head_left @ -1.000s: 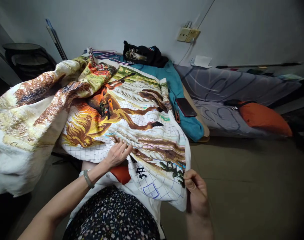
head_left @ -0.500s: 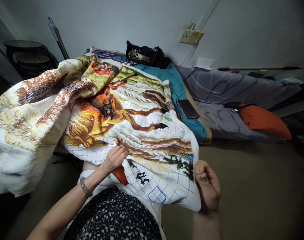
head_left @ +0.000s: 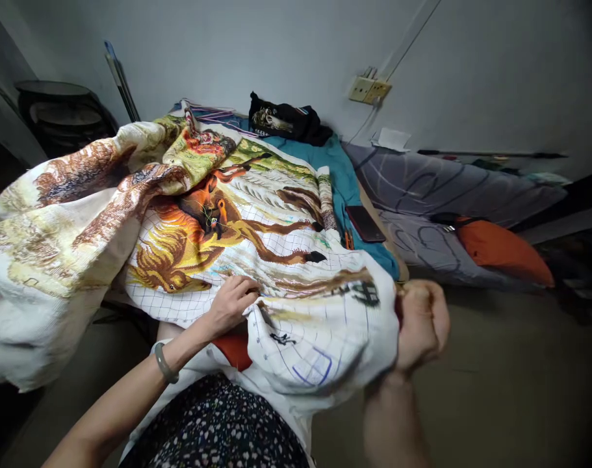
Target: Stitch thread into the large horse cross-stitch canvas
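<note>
The embroidered cloth lies before you, over teal fabric. Your left hand is clenched on its near edge, your right hand on its right edge — pull gently, evenly.

One view: head cam, worn by the person, looking fwd & down from abv the lap. Nearest is a black fabric top w/ small pale specks, btm ctr, cut by the frame edge. Mid-dist., L to ctr: white gridded fabric w/ a brown-and-yellow horse picture, seen obliquely from abv, both bare hands, L & R, at its near side. Farther: plain pale-grey wall across top. Wide FOV; R corners dark.
</note>
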Motion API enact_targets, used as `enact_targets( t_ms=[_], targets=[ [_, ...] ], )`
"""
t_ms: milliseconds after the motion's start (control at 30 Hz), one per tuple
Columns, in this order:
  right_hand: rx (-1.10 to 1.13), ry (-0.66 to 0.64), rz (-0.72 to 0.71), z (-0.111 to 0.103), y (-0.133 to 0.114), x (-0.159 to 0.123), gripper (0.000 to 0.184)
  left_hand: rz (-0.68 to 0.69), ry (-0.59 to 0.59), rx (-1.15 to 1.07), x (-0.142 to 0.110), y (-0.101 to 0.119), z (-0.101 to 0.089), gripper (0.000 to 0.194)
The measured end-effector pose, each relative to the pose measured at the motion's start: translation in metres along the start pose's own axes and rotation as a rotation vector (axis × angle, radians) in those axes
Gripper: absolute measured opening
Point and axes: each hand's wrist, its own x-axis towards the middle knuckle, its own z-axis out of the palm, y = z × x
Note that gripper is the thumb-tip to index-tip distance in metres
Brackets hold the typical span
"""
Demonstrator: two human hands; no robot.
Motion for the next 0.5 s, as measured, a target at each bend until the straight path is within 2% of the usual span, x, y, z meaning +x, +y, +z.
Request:
enact_targets(
  t_ms=[67, 133, 200, 233, 300, 333, 400, 500],
  targets=[
    [0.243, -0.119, -0.009, 0.041, 0.003, 0.018, 0.023, -0.211, 0.042, -0.256, 0.003, -0.001, -0.004, 0.011],
    [0.41, -0.442, 0.107, 0.091, 0.023, 0.028, 0.021, -0.474, 0.193, -0.483, 0.008, -0.002, -0.01, 0.018],
    [0.384, -0.717, 0.241, 0.139, 0.056, 0.026, 0.025, -0.686, 0.368, -0.698, 0.016, -0.005, -0.017, 0.035],
    [0.332, -0.747, 0.292, 0.159, 0.074, 0.021, 0.026, -0.761, 0.419, -0.815, 0.02, -0.005, -0.02, 0.043],
    [0.242, -0.744, 0.369, 0.188, 0.109, 0.006, 0.029, -0.871, 0.429, -1.046, 0.028, -0.007, -0.026, 0.053],
    [0.233, -0.724, 0.38, 0.194, 0.123, -0.002, 0.029, -0.906, 0.416, -1.136, 0.031, -0.007, -0.029, 0.057],
    [0.244, -0.663, 0.386, 0.189, 0.138, -0.011, 0.028, -0.93, 0.411, -1.234, 0.035, -0.008, -0.031, 0.063],
    [0.244, -0.547, 0.302, 0.148, 0.132, -0.006, 0.025, -0.901, 0.459, -1.256, 0.034, -0.009, -0.031, 0.067]
  ],
)
